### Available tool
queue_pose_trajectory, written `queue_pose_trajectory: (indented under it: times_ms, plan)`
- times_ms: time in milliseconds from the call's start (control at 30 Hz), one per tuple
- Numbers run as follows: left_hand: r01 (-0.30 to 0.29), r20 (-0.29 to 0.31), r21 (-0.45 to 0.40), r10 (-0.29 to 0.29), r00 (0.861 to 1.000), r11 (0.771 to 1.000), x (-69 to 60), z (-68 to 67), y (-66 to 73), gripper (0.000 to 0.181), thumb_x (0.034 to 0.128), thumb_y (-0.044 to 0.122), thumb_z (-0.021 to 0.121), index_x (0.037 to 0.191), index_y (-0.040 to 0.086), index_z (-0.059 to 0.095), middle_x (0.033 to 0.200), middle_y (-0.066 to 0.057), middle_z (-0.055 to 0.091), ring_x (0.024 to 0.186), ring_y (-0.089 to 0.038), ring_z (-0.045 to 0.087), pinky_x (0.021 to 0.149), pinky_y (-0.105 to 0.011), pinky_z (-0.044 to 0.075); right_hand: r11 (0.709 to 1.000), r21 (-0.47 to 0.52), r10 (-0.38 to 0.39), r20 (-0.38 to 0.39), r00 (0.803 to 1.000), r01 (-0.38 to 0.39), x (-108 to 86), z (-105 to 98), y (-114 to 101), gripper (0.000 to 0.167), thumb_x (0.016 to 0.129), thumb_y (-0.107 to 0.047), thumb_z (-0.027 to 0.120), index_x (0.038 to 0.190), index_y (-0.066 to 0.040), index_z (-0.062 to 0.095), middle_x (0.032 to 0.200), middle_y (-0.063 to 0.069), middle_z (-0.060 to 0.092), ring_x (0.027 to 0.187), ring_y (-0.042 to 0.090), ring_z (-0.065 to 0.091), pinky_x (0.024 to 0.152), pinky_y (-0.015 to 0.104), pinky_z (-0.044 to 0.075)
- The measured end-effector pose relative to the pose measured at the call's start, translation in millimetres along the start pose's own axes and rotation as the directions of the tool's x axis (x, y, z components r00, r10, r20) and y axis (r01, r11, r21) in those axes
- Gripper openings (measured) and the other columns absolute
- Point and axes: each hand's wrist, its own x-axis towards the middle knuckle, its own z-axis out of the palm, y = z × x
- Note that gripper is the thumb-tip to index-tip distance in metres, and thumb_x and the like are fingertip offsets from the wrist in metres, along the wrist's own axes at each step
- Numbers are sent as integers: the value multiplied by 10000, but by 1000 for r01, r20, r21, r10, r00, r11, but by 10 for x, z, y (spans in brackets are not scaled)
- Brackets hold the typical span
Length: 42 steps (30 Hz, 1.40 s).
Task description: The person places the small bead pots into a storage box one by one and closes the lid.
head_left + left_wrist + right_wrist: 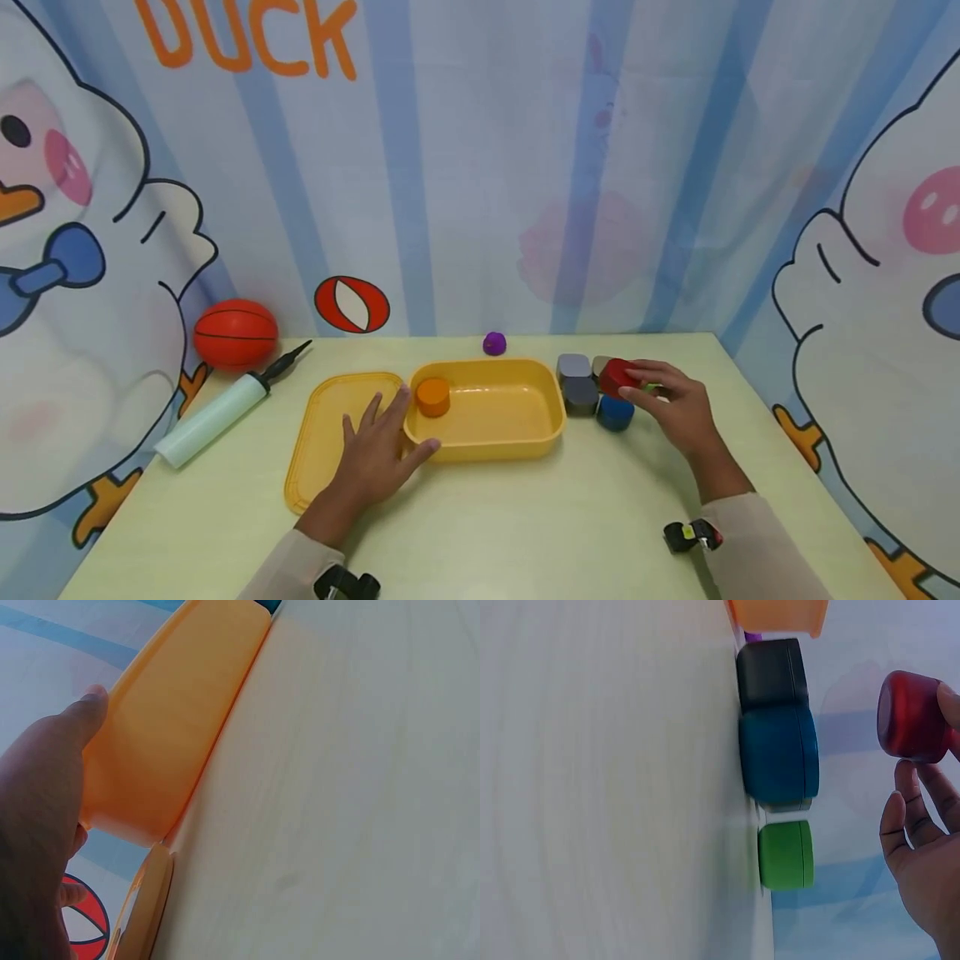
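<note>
Red, smooth and probably light and stiff, the small container (615, 377) sits above the table (555, 533) at the right hand's (678, 408) fingertips, pinched by its sides, a sensible though perhaps slippery hold. Squat, without marked long axis, it points base down, slightly tilted; the left hand (375, 454), fingers spread, touches the yellow box (487, 451) to its right.

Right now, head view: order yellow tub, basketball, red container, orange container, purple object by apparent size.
Yellow tub
Basketball
Red container and orange container: too alike to rank; right hand partly covers red
Purple object
</note>
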Motion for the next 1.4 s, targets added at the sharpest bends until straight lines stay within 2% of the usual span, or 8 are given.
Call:
queue_pose_trajectory:
  times_ms: [100,200,367,500,567,933,1167,1400]
  plan:
    - [-11,-11,-3,11,1000,1000,31,4,10,998,1018,713,605,1769,197,198,1815,-33,306,1701,-466,179,1233,-904,9,999,42,-33,8,999,33,29,46,-32,246,951,40,801,1196,63,805,1265,-217,693,1120,-98,651,810,108,558]
    - [-17,-16,1,17,1000,1000,48,7,10,992,1021,713,598,1768,198,199,1812,-37,314,1699,-470,184,1229,-908,15,996,68,-65,25,998,63,36,118,-64,254,938,61,803,1192,60,806,1270,-226,710,1111,-88,665,806,122,568]
    - [-5,-6,8,5,1000,1000,13,4,-5,990,1025,704,596,1769,192,192,1810,-40,318,1696,-478,186,1224,-913,20,992,80,-101,69,992,95,48,280,-113,291,908,78,823,1196,40,814,1342,2,753,1131,-65,657,801,133,568]
    - [0,-8,-5,0,1000,1000,-22,3,4,996,1021,702,608,1768,190,194,1807,-45,324,1694,-481,190,1224,-913,14,994,77,-80,100,992,73,55,388,-187,295,917,55,829,1212,46,807,1377,224,721,1180,-92,629,866,146,595]
    - [-2,-10,-8,2,1000,1000,-28,3,10,1000,1019,711,604,1769,191,194,1809,-47,320,1694,-480,190,1225,-912,12,995,81,-62,114,991,53,59,429,-227,301,922,47,829,1222,45,802,1385,263,704,1201,-95,611,896,171,613]
    - [-4,-3,-11,4,1000,1000,9,28,30,993,1022,696,612,1766,180,204,1812,-44,309,1698,-476,181,1229,-909,20,999,42,25,164,986,-33,92,606,-424,329,925,-73,876,1244,-23,815,1381,195,738,981,189,692,821,213,616]
    - [-5,-4,-10,4,1000,1000,34,24,44,999,1014,707,617,1764,179,221,1813,-49,312,1696,-478,185,1229,-908,14,999,29,23,193,981,-29,143,727,-496,346,908,-94,896,1241,-41,823,1404,192,729,1144,326,705,863,260,630]
    - [11,3,-1,-11,1000,1000,9,1,35,997,1014,707,615,1765,187,215,1816,-45,300,1694,-484,184,1227,-910,17,1000,-16,26,253,967,-23,176,925,-603,364,919,-194,905,1260,-97,825,1347,131,761,1089,301,712,867,350,631]
